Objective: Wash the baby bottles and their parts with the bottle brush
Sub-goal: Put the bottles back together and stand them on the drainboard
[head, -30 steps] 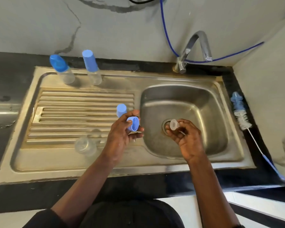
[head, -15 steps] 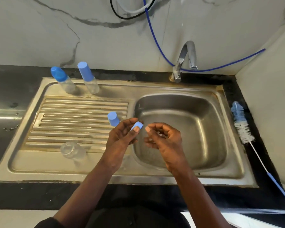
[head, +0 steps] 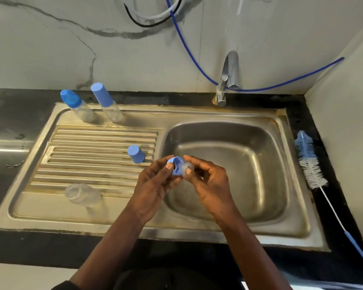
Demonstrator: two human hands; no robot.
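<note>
The left hand [head: 155,189] pinches a blue collar ring [head: 175,168] between its thumb and curled fingers [head: 169,166], with the ring sitting at the fingertips and its opening turned towards the other hand. Just to the right, the right hand [head: 210,185] pinches a clear teat [head: 187,168] between thumb and forefinger, and the teat touches the ring's edge. Both are held above the near left rim of the sink basin [head: 260,153]. Half a second ago the ring was held edge-on with a small gap between the hands. A second ago the hands were well apart and the teat was over the drain. The ring is pale blue plastic, short and open through its middle. The teat is small, see-through and rounded, and the fingers partly hide it. On the drainboard [head: 40,208], two capped bottles [head: 107,102] stand at the far left corner. An open bottle [head: 82,194] with a clear body lies on its side near the front, and a blue cap [head: 136,154] stands beside the left hand. The bottle brush [head: 310,166] lies on the dark worktop [head: 302,114] right of the basin, with blue and white bristles and a thin handle.
</note>
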